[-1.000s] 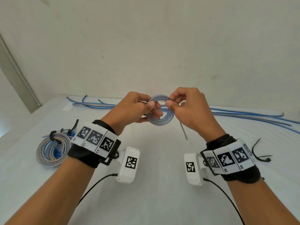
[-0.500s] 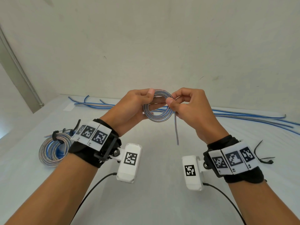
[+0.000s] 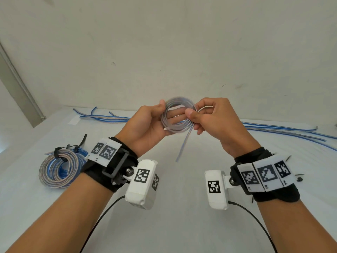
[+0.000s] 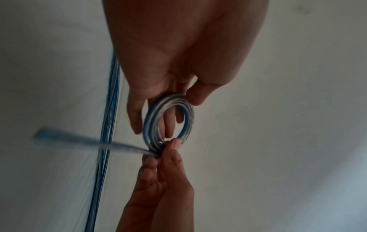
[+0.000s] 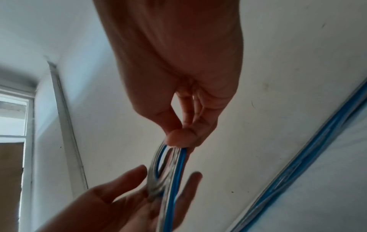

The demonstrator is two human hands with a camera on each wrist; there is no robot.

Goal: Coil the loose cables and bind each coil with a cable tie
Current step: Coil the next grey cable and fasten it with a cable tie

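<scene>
Head view: one small coil held mid-frame above the white table; left hand holds its rim with fingers through it, right hand pinches its other side. One bound coil lies lower left. Loose cables line the far edge.

Left wrist view: thumb and fingers clasp the coil's rim.

Right wrist view: thumb and fingers pinch the strands; window at left.

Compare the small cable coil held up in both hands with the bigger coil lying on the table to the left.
The small blue-and-grey cable coil is held in the air, the left hand holding one side and the right hand pinching the other; the larger blue-and-grey coil lies flat on the white table. The large coil already wears a black cable tie; the small one shows none, and a loose tail hangs from it. Both look like the same striped cable.
</scene>
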